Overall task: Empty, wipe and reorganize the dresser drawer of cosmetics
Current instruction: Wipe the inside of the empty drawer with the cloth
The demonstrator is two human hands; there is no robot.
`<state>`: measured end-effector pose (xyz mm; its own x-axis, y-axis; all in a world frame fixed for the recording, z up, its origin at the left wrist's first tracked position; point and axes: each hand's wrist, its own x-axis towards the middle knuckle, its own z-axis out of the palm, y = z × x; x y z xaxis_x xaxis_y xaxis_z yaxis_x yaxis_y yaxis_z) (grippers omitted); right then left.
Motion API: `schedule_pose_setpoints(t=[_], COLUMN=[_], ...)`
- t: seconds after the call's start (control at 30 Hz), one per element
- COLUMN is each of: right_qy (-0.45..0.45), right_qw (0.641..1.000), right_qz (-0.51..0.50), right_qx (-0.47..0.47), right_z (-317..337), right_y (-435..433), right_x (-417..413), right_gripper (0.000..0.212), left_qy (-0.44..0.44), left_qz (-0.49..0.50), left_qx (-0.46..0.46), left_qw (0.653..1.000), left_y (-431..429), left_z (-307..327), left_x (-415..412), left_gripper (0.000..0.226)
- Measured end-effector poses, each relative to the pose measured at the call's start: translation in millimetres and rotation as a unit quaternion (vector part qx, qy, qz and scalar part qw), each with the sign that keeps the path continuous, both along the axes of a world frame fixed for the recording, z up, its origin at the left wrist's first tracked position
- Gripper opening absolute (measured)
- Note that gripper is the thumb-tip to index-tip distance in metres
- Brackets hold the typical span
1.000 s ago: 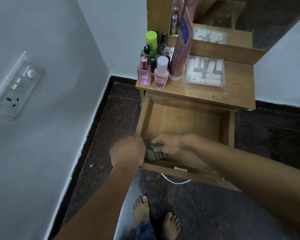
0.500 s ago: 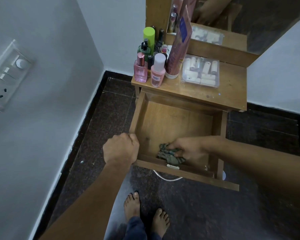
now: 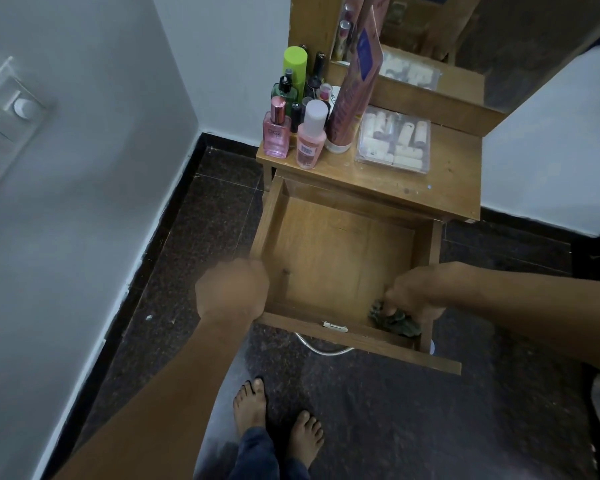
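Observation:
The wooden drawer (image 3: pixel 336 258) is pulled out of the dresser, and its floor is bare apart from a crumpled green cloth (image 3: pixel 394 320) in the front right corner. My right hand (image 3: pixel 413 294) grips that cloth and presses it against the drawer floor. My left hand (image 3: pixel 232 292) is curled over the drawer's left wall near the front corner and holds it. The cosmetics stand on the dresser top (image 3: pixel 440 181): pink bottles (image 3: pixel 276 131), a lime green can (image 3: pixel 294 65), a tall pink tube (image 3: pixel 352 95) and a clear box of small items (image 3: pixel 394 140).
A mirror (image 3: pixel 413 29) rises behind the dresser top. White walls close in on the left and right, with a switch panel (image 3: pixel 4 123) on the left wall. My bare feet (image 3: pixel 278 417) stand on the dark stone floor in front of the drawer.
My right hand has dragged the cloth from the front left of the drawer floor across to the front right corner. My left hand has kept its hold on the left wall.

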<state>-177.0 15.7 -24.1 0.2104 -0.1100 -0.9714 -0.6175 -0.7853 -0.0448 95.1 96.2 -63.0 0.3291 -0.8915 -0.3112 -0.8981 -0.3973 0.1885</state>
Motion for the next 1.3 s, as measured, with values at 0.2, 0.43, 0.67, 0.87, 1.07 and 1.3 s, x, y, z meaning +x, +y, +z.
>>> schedule_pose_setpoints(t=[0.2,0.43,0.67,0.87,1.07,1.3], right_qy=[0.031,0.043,0.047,0.051,0.077,-0.122], right_qw=[0.994,0.986,0.968,0.943,0.890,0.876], right_qz=[0.101,0.158,0.216,0.241,0.300,-0.164], right_qx=[-0.011,-0.030,-0.117,-0.225,-0.334,-0.437], right_z=[-8,-9,-4,-7,-4,-3], right_y=[1,-10,-39,-46,-41,-11], right_x=[9,11,16,12,9,10], right_gripper=[0.064,0.065,0.049,0.039,0.043,0.038], left_qy=[0.001,0.009,0.008,0.009,0.006,0.000], left_qz=[-0.006,-0.005,-0.008,-0.013,-0.015,-0.014], left_qx=[0.003,-0.006,-0.005,-0.006,-0.002,-0.013], left_qw=[1.000,1.000,1.000,1.000,1.000,1.000], left_y=[0,2,1,1,1,2], left_z=[1,0,-5,-6,-4,-4], left_x=[1,0,3,4,6,5], left_gripper=[0.056,0.054,0.055,0.054,0.054,0.054])
